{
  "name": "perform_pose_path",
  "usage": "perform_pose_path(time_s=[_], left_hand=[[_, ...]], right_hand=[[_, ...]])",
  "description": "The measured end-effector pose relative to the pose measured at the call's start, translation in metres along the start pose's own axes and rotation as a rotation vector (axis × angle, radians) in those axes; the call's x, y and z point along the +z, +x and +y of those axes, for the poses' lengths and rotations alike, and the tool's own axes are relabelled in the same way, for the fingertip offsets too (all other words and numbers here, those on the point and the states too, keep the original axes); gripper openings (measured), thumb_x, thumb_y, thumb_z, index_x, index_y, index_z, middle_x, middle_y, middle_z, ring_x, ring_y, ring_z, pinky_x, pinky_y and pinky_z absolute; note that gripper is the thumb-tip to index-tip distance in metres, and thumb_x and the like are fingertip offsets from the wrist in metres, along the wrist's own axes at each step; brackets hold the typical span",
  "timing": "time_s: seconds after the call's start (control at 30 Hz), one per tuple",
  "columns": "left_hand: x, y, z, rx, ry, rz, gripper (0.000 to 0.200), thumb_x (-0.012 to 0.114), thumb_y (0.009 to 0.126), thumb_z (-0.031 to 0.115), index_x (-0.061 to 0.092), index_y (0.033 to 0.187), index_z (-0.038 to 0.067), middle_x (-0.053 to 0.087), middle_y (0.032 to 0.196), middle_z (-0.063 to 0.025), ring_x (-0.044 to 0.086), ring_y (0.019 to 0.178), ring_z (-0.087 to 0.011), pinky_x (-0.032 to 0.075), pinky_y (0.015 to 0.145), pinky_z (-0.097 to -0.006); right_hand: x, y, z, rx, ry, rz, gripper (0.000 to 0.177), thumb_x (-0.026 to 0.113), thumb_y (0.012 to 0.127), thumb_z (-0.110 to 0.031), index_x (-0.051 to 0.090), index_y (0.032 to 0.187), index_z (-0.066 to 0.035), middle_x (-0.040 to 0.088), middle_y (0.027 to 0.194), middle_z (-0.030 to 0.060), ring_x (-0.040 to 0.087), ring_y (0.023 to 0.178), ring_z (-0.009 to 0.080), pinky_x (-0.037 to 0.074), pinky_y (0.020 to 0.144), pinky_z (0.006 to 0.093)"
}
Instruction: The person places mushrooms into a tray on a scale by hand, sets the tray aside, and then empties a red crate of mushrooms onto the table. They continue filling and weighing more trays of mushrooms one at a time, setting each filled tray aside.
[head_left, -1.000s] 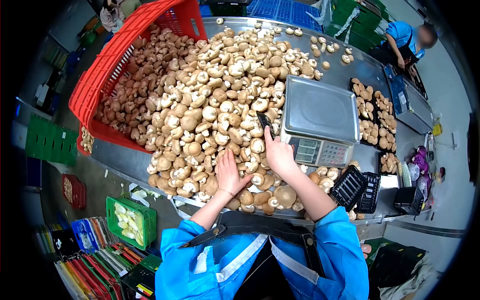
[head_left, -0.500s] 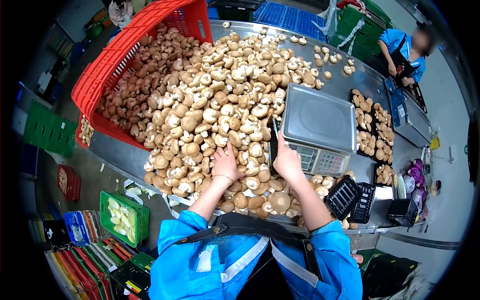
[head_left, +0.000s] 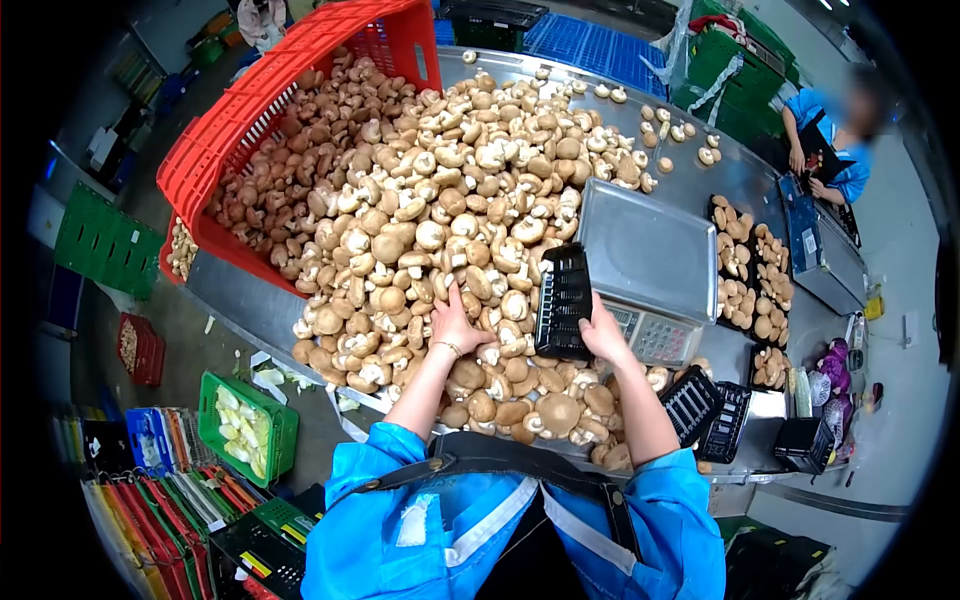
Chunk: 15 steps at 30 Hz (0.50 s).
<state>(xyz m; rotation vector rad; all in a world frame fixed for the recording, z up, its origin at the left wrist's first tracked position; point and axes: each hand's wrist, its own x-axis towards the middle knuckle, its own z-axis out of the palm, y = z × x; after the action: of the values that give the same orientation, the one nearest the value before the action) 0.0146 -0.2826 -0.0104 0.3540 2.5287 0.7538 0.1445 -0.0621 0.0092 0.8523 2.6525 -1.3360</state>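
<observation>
A large heap of brown-capped mushrooms (head_left: 400,235) with pale stems covers the metal table. Resting on the heap is my left hand (head_left: 457,325), thumb and fingers spread, touching mushrooms. My right hand (head_left: 604,331) grips the right edge of a black plastic tray (head_left: 564,305). The tray is tilted over the mushrooms, its ribbed inside facing me and no mushrooms visible in it. Just right of the tray stands a weighing scale (head_left: 648,250) with a bare steel pan; my right hand covers part of its display.
A red crate (head_left: 235,110) lies tipped at the back left, spilling mushrooms. Filled trays (head_left: 770,275) stand right of the scale, and spare black trays (head_left: 692,405) lie at the front right. A person in blue (head_left: 835,140) works at the far right.
The black tray, seen edge-on before, has turned so its inside shows. My right hand has shifted right and down with it. My left hand's fingers have spread on the heap.
</observation>
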Motion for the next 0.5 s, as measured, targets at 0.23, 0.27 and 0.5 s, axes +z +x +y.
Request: perform_pose_path(time_s=[0.23, 0.27, 0.5], left_hand=[[0.0, 0.002, 0.014, 0.078, -0.194, 0.086, 0.12, 0.083, 0.043, 0.021, 0.007, 0.135, 0.021, 0.025, 0.121, -0.0304, 0.03, 0.113, -0.0446, 0.027, 0.099, -0.0424], [-0.001, 0.009, 0.011, 0.105, -0.251, 0.099, 0.12, 0.083, 0.042, 0.021, 0.007, 0.135, 0.02, 0.025, 0.122, -0.0293, 0.03, 0.114, -0.0423, 0.027, 0.099, -0.0411], [-0.014, 0.016, 0.009, 0.289, -0.355, 0.039, 0.121, 0.084, 0.042, 0.025, 0.008, 0.135, 0.012, 0.03, 0.124, -0.024, 0.032, 0.116, -0.0357, 0.027, 0.1, -0.0388]], right_hand=[[0.029, 0.036, -0.016, -0.059, 0.35, 0.021, 0.056, 0.046, 0.071, 0.009, 0.034, 0.124, -0.003, 0.05, 0.113, 0.0166, 0.045, 0.11, 0.0241, 0.031, 0.095, 0.0303], [0.038, 0.045, -0.017, -0.071, 0.356, 0.036, 0.056, 0.046, 0.071, 0.009, 0.034, 0.125, -0.003, 0.05, 0.113, 0.0168, 0.045, 0.109, 0.0243, 0.031, 0.094, 0.0303], [0.042, 0.034, -0.006, -0.107, 0.383, 0.0, 0.057, 0.046, 0.07, 0.01, 0.032, 0.123, -0.003, 0.05, 0.113, 0.0167, 0.046, 0.109, 0.0258, 0.032, 0.094, 0.0316]])
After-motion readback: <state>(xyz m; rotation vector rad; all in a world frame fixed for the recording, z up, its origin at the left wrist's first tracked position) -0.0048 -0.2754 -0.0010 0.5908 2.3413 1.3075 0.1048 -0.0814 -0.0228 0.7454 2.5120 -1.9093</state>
